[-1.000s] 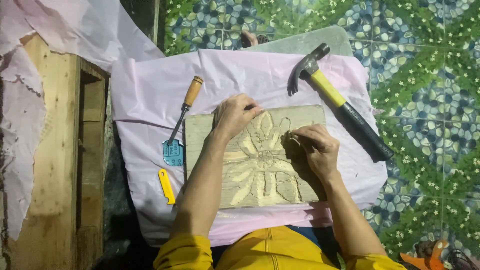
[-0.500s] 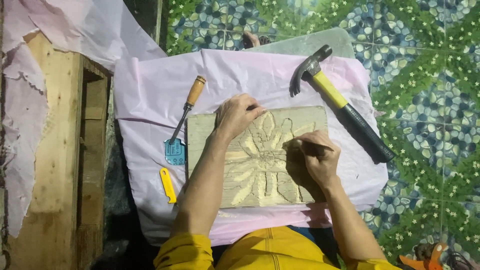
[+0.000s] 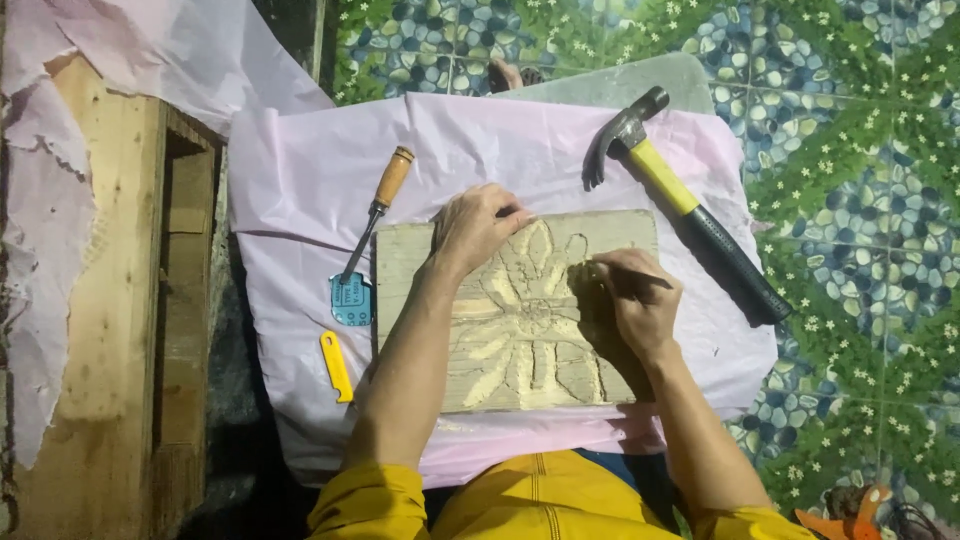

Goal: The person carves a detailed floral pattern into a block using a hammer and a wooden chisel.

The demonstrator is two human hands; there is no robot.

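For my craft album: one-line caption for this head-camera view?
Left hand steadies a flower-carved wooden panel while the right hand works it with a small tool, hammer alongside.

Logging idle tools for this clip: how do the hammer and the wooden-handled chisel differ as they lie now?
The hammer lies right of the carved board, its head away from the person; the chisel lies left of it, its blade toward the person. The hammer has a yellow and black handle and looks bigger; the chisel has an orange-brown wooden handle and a thin shaft. Both rest untouched on the pink sheet, at opposite slants.
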